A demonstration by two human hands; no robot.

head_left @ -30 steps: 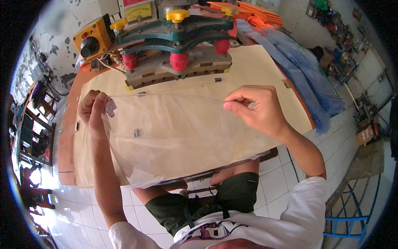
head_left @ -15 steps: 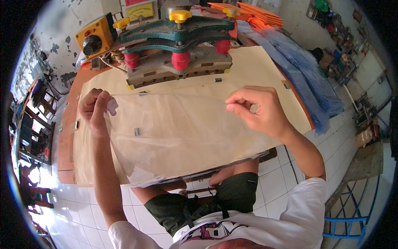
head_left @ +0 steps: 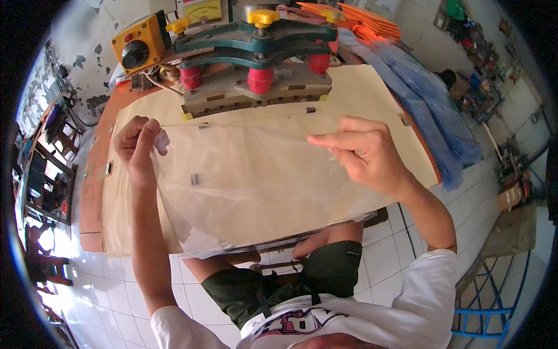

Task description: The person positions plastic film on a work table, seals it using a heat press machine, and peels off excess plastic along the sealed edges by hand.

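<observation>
A clear plastic sheet (head_left: 250, 168) hangs between my hands, its upper edge stretched over the cream-covered table and its lower part draping toward my lap. At the sheet's upper left corner, my left hand (head_left: 138, 145) is closed in a pinch, with a crumpled bit of plastic showing beside the thumb. My right hand (head_left: 366, 152) pinches the upper edge farther right, thumb and index finger together and pointing left. Both hands are in front of a press-like machine (head_left: 256, 70) with green bars, red cylinders and yellow knobs.
Cream sheeting (head_left: 372, 99) covers the table, with small dark pieces on it. A yellow control box (head_left: 138, 46) with a black dial stands at the back left. Bluish plastic sheets (head_left: 415, 99) hang over the right edge; orange items (head_left: 366, 20) lie behind. A blue metal frame (head_left: 482, 314) stands lower right.
My right fingertips have slid a little left along the sheet's edge, and the index finger is straighter. My left hand keeps its pinch. The view has shifted slightly.
</observation>
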